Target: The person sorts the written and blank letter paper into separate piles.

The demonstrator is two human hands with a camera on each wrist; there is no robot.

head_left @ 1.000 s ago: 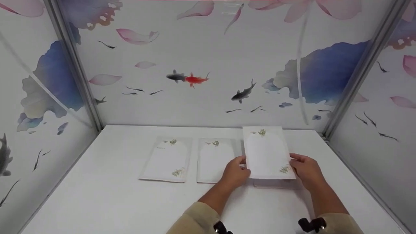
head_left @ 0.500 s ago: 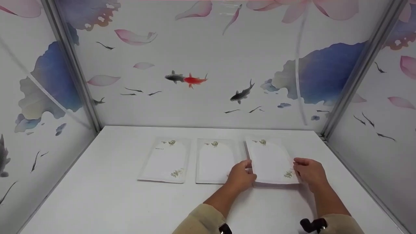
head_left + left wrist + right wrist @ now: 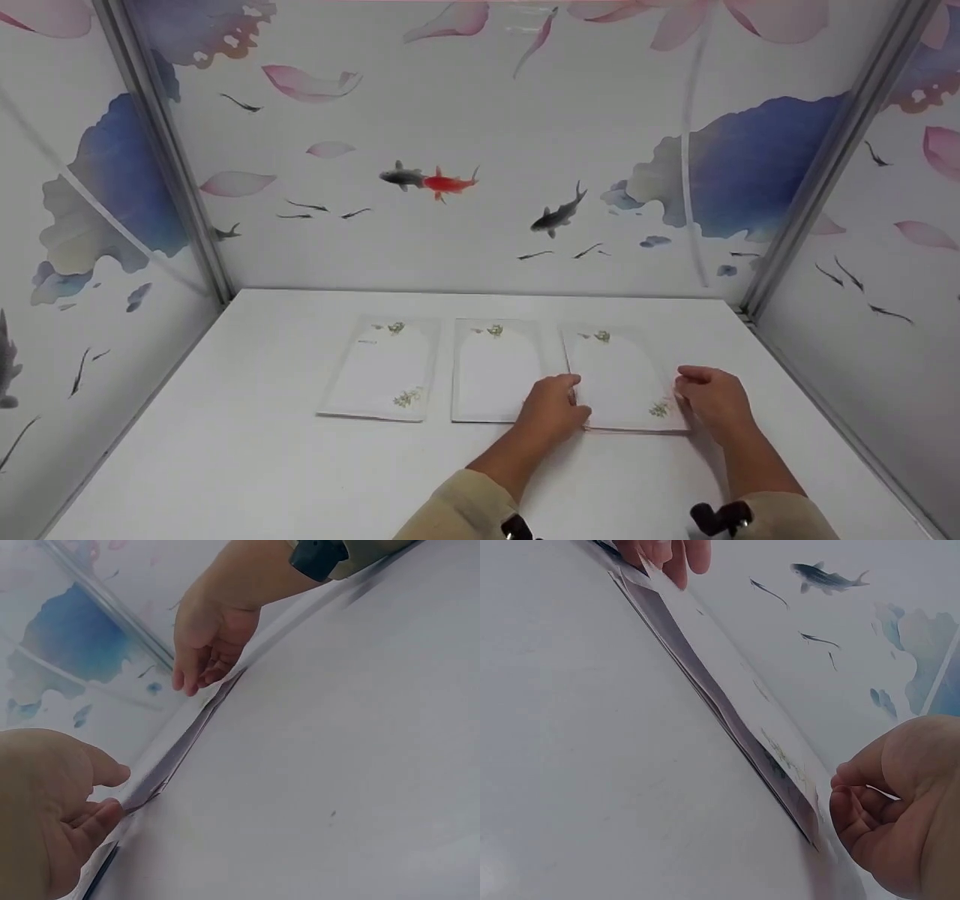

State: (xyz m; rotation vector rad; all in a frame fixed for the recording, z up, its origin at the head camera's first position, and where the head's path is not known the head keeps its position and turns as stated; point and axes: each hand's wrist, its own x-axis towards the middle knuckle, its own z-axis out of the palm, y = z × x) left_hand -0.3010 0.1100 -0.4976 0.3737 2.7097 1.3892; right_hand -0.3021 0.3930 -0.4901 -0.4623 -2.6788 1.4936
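A white sheet of paper (image 3: 622, 375) printed with green sprigs lies over the right-hand stack. Beneath it, the stack's lower edges (image 3: 712, 711) show in the right wrist view, with a narrow gap under the bowed sheet. My left hand (image 3: 551, 409) holds the sheet's near left edge between thumb and fingers. At the right edge, my right hand (image 3: 716, 397) has thumb and forefinger brought together against the paper. In the right wrist view, the right hand (image 3: 900, 802) sits close beside the sheet's corner; the exact contact is hard to see.
A middle paper stack (image 3: 495, 371) lies just left of my left hand, and a left stack (image 3: 379, 371) beyond it. All rest on the white table (image 3: 300, 480). Printed panels (image 3: 480, 112) enclose the back and sides, joined by metal posts (image 3: 169, 165).
Both hands lowered the sheet toward me, from raised above the right stack to lying over it, roughly lined up. The other two stacks stayed in place.
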